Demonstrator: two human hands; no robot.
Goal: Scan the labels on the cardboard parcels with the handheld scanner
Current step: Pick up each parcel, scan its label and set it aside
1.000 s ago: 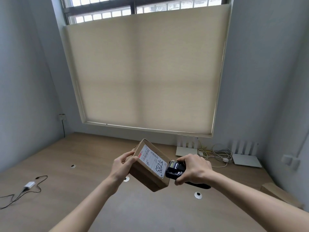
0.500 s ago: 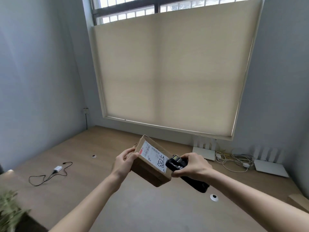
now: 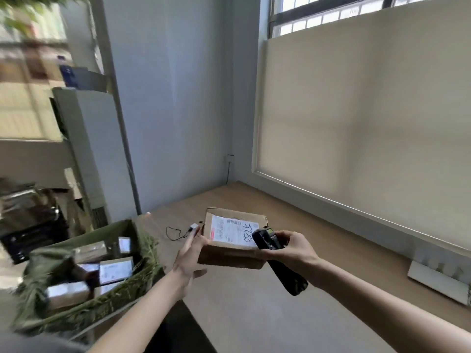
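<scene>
Cardboard parcel (image 3: 230,254) is held above the wooden desk (image 3: 254,314) between the two hands, with its white shipping label (image 3: 230,231) turned upward. The label carries a small barcode, fine print and a handwritten number in black marker. The left hand (image 3: 190,253) holds the parcel at its left edge: the fingers lie almost straight along the side of the box and the thumb is under the near edge, so the hand is mostly open and supports the box more than it clamps it. The right hand (image 3: 289,248) has its fingers curled around the black handheld scanner (image 3: 277,261). The head of the scanner lies over the right end of the label, and its handle points down and to the right, below the wrist.

To the left of the left hand, lower down, stands a green bin (image 3: 84,314) with several more labelled cardboard parcels (image 3: 116,271) inside; this part is blurred. Just beyond the left hand, on the desk, lies a small white adapter with a thin black cable (image 3: 178,234). Far to the right of the right hand, a flat white device (image 3: 438,280) lies on the desk under the window with the beige blind (image 3: 369,123).
</scene>
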